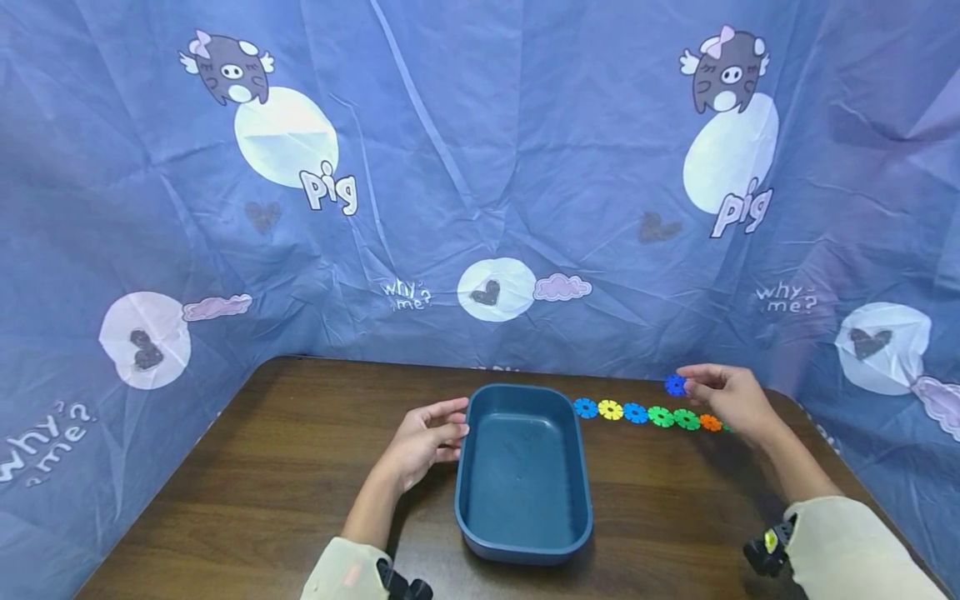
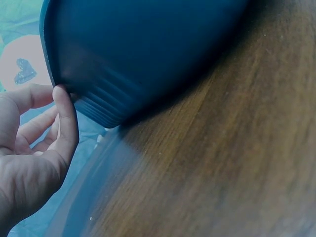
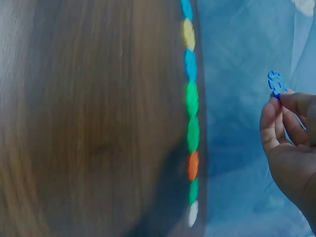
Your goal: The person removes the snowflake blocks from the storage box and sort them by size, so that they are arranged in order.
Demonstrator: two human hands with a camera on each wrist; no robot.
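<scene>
A dark blue plastic bin (image 1: 522, 547) stands on the table, with nothing inside it. At its left side my left hand (image 1: 424, 442) has thumb and forefinger on the rim, also visible in the left wrist view, where the bin's outer wall (image 2: 148, 44) fills the top. My right hand (image 1: 731, 402) pinches a dark blue snowflake disc (image 1: 675, 385) between thumb and fingertips, held above the table's back edge. In the right wrist view the slotted disc (image 3: 277, 83) sticks out past the fingertips.
A row of snowflake discs lies along the table's back edge, right of the bin: blue (image 1: 586, 407), yellow (image 1: 611, 409), green (image 1: 662, 417), orange (image 1: 710, 422) and, at the end, white (image 3: 193, 214). A printed blue cloth (image 1: 450, 208) hangs behind the wooden table (image 1: 300, 467).
</scene>
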